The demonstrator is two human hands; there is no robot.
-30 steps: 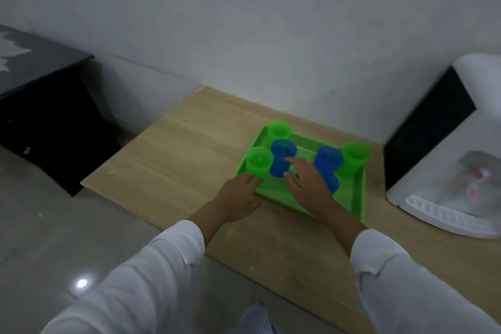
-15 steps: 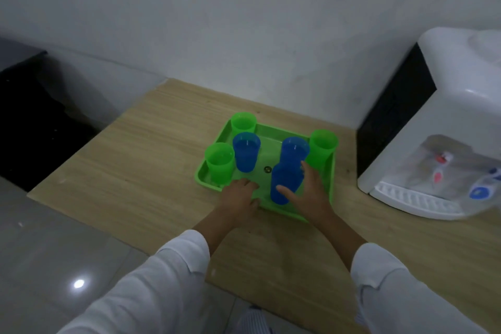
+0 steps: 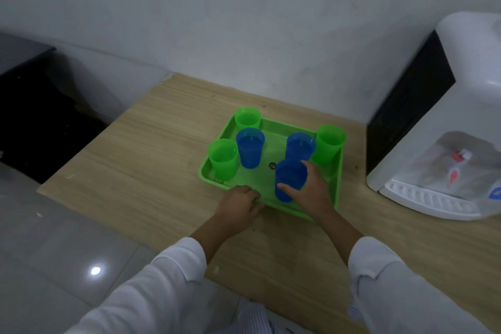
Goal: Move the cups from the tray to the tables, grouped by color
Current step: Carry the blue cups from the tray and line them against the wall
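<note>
A green tray (image 3: 273,127) lies on the wooden table (image 3: 151,160). Three green cups stand in it: one at the back left (image 3: 247,117), one at the front left (image 3: 223,158), one at the back right (image 3: 329,143). Three blue cups stand in it too: one left of centre (image 3: 250,147), one right of centre (image 3: 300,145), one at the front (image 3: 289,183). My right hand (image 3: 311,190) grips the front blue cup, thumb on its near side and fingers round the back. My left hand (image 3: 238,205) holds the tray's front rim with curled fingers.
A white water dispenser (image 3: 444,127) stands on the table at the right, close to the tray. A dark table (image 3: 19,54) sits at the far left across a gap. Grey tiled floor (image 3: 54,238) lies below left. A white wall runs behind.
My right hand has closed round the front blue cup, having earlier reached among the cups. My left hand stays on the tray's front rim. The view has shifted right.
</note>
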